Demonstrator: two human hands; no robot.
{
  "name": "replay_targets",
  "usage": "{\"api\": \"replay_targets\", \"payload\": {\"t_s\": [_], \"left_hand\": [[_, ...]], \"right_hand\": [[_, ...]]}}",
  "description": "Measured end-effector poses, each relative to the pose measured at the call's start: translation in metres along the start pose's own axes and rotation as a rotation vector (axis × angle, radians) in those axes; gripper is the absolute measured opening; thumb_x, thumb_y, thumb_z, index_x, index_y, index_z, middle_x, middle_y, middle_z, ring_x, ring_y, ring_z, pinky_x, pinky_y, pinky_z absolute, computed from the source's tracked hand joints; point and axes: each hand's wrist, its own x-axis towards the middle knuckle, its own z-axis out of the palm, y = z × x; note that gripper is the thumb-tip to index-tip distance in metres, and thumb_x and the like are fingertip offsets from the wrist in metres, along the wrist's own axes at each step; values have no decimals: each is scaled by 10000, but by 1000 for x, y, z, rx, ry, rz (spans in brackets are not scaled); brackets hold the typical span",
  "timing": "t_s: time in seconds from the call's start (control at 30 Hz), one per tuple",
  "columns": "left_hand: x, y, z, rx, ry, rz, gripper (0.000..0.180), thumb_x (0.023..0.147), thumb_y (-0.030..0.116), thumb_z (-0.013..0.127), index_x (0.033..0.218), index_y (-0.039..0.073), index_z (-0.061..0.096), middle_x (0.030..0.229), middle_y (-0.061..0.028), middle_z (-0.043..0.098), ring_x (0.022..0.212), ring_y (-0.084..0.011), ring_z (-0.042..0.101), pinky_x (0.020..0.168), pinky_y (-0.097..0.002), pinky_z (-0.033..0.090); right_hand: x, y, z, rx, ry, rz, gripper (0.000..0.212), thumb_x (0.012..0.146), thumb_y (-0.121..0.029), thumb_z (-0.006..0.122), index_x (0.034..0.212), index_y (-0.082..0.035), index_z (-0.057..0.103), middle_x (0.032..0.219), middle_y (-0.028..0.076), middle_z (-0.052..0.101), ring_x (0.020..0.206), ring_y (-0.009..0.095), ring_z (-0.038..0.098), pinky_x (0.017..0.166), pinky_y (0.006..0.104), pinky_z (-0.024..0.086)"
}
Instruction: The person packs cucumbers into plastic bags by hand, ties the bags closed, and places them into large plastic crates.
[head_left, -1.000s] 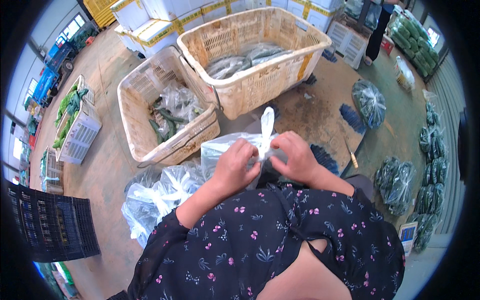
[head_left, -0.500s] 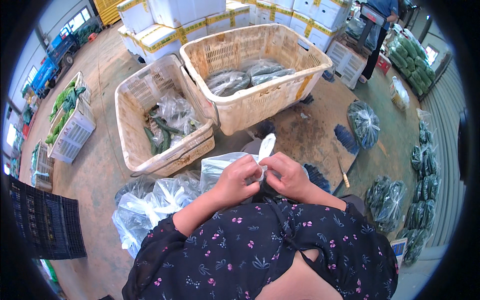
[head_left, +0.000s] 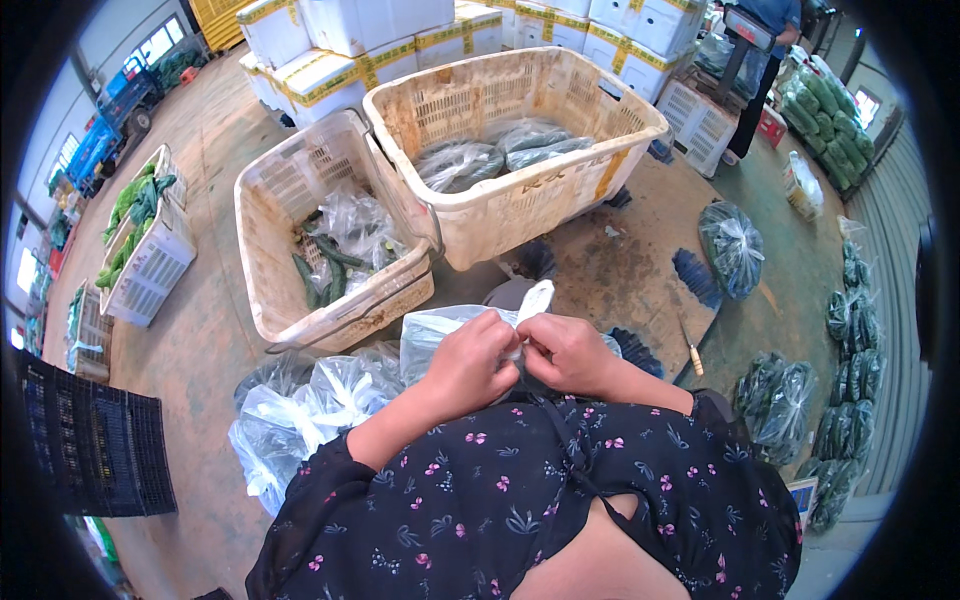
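Close together in front of my chest, my left hand (head_left: 474, 358) and my right hand (head_left: 568, 352) pinch the gathered neck of a clear plastic bag (head_left: 432, 330). The bag's twisted white end (head_left: 537, 298) sticks up between my fingers. Both hands are closed, and the fingertips meet at the neck. My arms and hands hide most of the bag's body and what is in it. By my left forearm lie several filled, tied plastic bags (head_left: 300, 415). Just beyond stands a dirty white crate (head_left: 262, 290) with loose cucumbers (head_left: 325, 265) and crumpled plastic (head_left: 362, 225).
A larger crate (head_left: 540, 205) holds bagged vegetables (head_left: 460, 165). White foam boxes (head_left: 385, 30) are stacked behind. To the right lie a wooden-handled knife (head_left: 692, 350) and bagged cucumbers (head_left: 730, 250). A black crate (head_left: 95, 440) stands left. A person (head_left: 765, 70) stands near a scale (head_left: 740, 45).
My hands stay at the bag's neck, with the fingers shifted slightly. The whole view has drifted a little; the crates and bags stay in place.
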Motion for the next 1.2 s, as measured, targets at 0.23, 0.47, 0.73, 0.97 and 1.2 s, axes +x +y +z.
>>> {"api": "replay_targets", "payload": {"t_s": [0.23,0.47,0.73,0.97,1.2], "left_hand": [[2,-5,3,-350,-119,151,171,582,-24,563,734,22,498,730,-94,456,688,-265,487,609,-330,409],[-9,-4,12,-72,67,74,165,640,15,629,766,-1,523,752,-98,455,697,-233,481,620,-290,396],[-19,6,-45,-856,-303,106,117,794,113,568,835,8,603,968,-108,527,888,-190,493,820,-311,372],[-25,-20,-55,-43,155,-107,469,666,53,624,1123,63,518,1061,-117,500,851,-229,505,803,-321,414],[2,-5,4,304,32,307,331,640,143,660,960,108,580,914,-94,552,851,-287,528,762,-399,385]], "right_hand": [[-8,17,2,233,46,375,95,740,-67,534,829,-40,549,643,109,555,567,214,554,536,311,436],[-8,1,-4,168,-19,205,95,759,-99,541,827,-40,511,642,130,548,559,256,553,519,334,428],[-10,59,9,218,336,514,181,835,-176,510,823,3,529,734,196,564,696,293,578,629,365,435],[-9,33,6,481,300,457,142,856,-141,535,898,-5,532,654,26,518,605,75,466,563,239,393],[-12,0,-7,297,76,352,257,784,-174,645,969,-43,524,627,-32,489,563,35,436,514,196,362]]}}
